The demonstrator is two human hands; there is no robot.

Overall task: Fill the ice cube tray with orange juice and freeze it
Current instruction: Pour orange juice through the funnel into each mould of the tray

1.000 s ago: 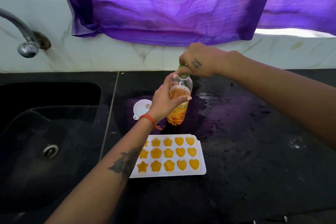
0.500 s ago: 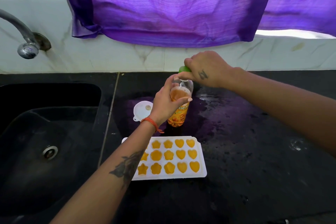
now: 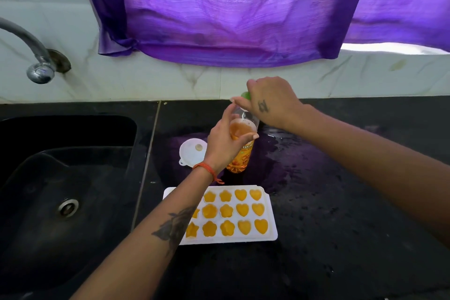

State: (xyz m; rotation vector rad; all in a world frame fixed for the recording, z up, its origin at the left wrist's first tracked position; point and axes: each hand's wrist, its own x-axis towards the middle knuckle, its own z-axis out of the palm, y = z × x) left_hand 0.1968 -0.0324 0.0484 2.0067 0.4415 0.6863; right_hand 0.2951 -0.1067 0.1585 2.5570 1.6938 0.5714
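A white ice cube tray [image 3: 271, 231] lies on the black counter, its star, flower and heart cells filled with orange juice. Behind it stands a clear juice bottle [image 3: 242, 151], partly full. My left hand [image 3: 225, 143] grips the bottle's body. My right hand [image 3: 270, 100] is curled over the bottle's top and holds the green cap [image 3: 245, 95] there. My left forearm hides the tray's left cells.
A white funnel [image 3: 191, 152] lies left of the bottle. A black sink [image 3: 60, 190] with a metal tap [image 3: 36, 66] fills the left side. The counter right of the bottle is wet. A purple cloth [image 3: 231, 12] hangs on the wall behind.
My right hand has turned on the green cap, the wrist rotating from above the bottle round to its right. The left hand keeps its hold on the bottle.
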